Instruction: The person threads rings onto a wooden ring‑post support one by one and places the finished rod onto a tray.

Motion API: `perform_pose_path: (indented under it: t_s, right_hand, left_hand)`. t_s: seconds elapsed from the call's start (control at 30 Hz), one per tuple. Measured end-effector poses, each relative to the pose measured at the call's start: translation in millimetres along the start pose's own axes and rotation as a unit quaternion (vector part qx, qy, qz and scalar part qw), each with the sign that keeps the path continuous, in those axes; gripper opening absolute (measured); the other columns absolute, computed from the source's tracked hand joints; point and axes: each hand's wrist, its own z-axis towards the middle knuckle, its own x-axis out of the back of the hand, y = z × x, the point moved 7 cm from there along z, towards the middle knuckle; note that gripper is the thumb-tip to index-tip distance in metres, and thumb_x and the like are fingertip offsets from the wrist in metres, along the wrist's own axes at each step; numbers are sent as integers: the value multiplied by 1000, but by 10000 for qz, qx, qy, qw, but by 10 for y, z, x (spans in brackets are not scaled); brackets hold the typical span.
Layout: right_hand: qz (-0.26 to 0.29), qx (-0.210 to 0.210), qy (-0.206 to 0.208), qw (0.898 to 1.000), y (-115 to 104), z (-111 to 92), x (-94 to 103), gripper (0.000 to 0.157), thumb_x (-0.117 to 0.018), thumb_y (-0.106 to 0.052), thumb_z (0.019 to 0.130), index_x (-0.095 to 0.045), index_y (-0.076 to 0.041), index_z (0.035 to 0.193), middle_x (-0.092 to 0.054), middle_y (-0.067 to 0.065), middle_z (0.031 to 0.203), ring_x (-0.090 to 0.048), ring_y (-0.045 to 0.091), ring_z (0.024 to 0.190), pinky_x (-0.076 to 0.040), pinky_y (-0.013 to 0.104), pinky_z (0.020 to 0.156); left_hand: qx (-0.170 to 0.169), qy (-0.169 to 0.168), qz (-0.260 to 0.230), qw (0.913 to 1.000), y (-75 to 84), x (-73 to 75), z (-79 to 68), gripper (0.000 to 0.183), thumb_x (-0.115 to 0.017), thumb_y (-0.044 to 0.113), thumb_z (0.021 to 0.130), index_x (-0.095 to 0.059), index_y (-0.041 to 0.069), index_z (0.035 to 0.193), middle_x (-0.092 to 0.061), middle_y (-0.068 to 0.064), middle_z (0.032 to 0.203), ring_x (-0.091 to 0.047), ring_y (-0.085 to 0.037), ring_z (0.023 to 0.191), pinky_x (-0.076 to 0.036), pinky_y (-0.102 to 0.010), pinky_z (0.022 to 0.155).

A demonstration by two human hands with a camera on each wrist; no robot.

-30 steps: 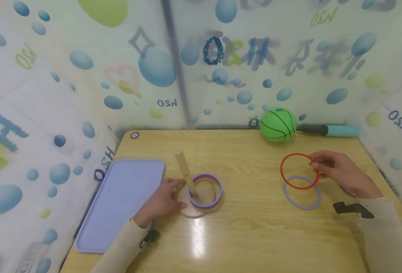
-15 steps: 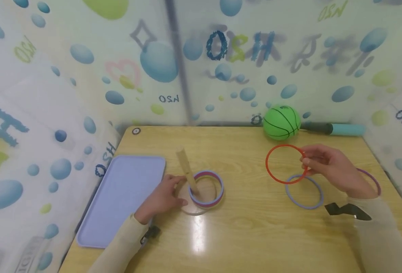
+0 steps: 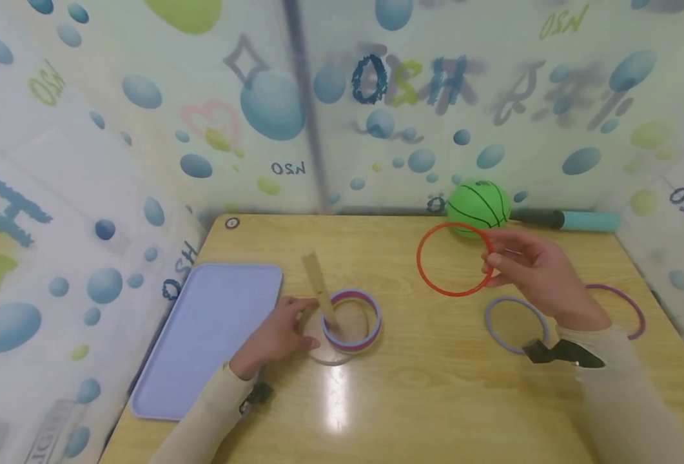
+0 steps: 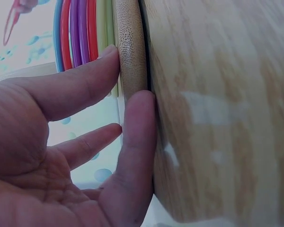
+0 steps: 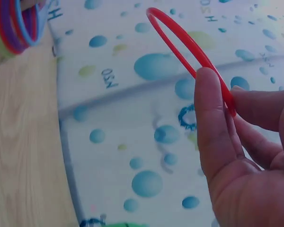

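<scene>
In the head view my right hand (image 3: pixel 527 270) pinches a thin red ring (image 3: pixel 420 264) between thumb and fingers, raised above the table. The right wrist view shows the same red ring (image 5: pixel 180 40) tilted at the fingertips. My left hand (image 3: pixel 278 335) grips the edge of a round wooden base (image 3: pixel 324 351), thumb and fingers spread along its rim. A wooden post (image 3: pixel 316 283) rises from this base, leaning left in view. Around the post lies a stack of coloured rings (image 3: pixel 371 338); blue, red, purple and green show in the left wrist view, close to my fingers (image 4: pixel 85 87).
A lavender tray (image 3: pixel 214 341) lies left of the base. One blue ring (image 3: pixel 495 335) and one purple ring (image 3: pixel 637 309) lie on the table (image 3: pixel 434 399) near my right arm. At the back are a green ball (image 3: pixel 481 200) and a black-and-teal pump-like tool (image 3: pixel 585 221).
My right hand has moved left and upward in view with the red ring, uncovering more of the purple ring. My left hand has stayed at the base.
</scene>
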Motion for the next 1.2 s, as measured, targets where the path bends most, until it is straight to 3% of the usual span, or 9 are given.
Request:
perform_pose_path:
  t_s: [0.1, 0.27, 0.5, 0.67, 0.93, 1.2]
  right_hand:
    - [663, 270, -95, 9974, -80, 54, -148, 42, -57, 10, 103, -58, 2, 144, -72, 3, 108, -75, 14, 94, -65, 35, 76]
    - [1704, 799, -143, 9820, -249, 118, -430, 45, -49, 18, 102, -57, 5, 144, -73, 7, 109, -74, 19, 92, -65, 35, 75]
    - [1778, 933, -158, 9795, -419, 211, -855, 44, -52, 16, 102, -60, 1, 142, -74, 7, 104, -73, 18, 87, -65, 35, 73]
    - [1974, 925, -429, 9750, -472, 317, -1189, 44, -55, 14, 101, -65, -5, 139, -73, 5, 103, -73, 17, 87, -65, 36, 72]
    - [2054, 547, -555, 9756, -448, 506, -1654, 41, -60, 8, 101, -69, -17, 133, -69, 4, 100, -72, 15, 86, -65, 40, 71]
    - [2117, -356, -419, 9758, -96, 626, -1936, 34, -66, 3, 100, -67, -13, 130, -65, 5, 98, -71, 14, 81, -65, 40, 69]
  left_hand:
    - [-16, 4, 33, 10000, -4, 3, -3, 82, -94, 21, 78, -57, 12, 151, -56, -18, 128, -55, -22, 97, -52, -42, 87]
    - [-29, 12, 30, 10000, -9, 3, -7, 82, -94, 21, 78, -58, 13, 151, -56, -17, 126, -54, -21, 95, -52, -41, 86]
    - [17, 10, -28, 10000, -17, -2, -5, 82, -94, 21, 78, -58, 13, 151, -55, -18, 127, -55, -22, 97, -53, -42, 87]
    - [-6, 8, -40, 10000, -17, 5, -9, 81, -94, 21, 78, -58, 13, 151, -55, -18, 128, -56, -23, 100, -53, -43, 89]
    - [-40, -20, -81, 10000, -25, 3, 7, 81, -94, 22, 78, -58, 14, 151, -55, -16, 126, -54, -22, 98, -51, -39, 85]
    - [-85, 17, -57, 9999, -29, 3, 4, 80, -95, 20, 77, -60, 14, 149, -56, -15, 123, -53, -21, 97, -50, -40, 86]
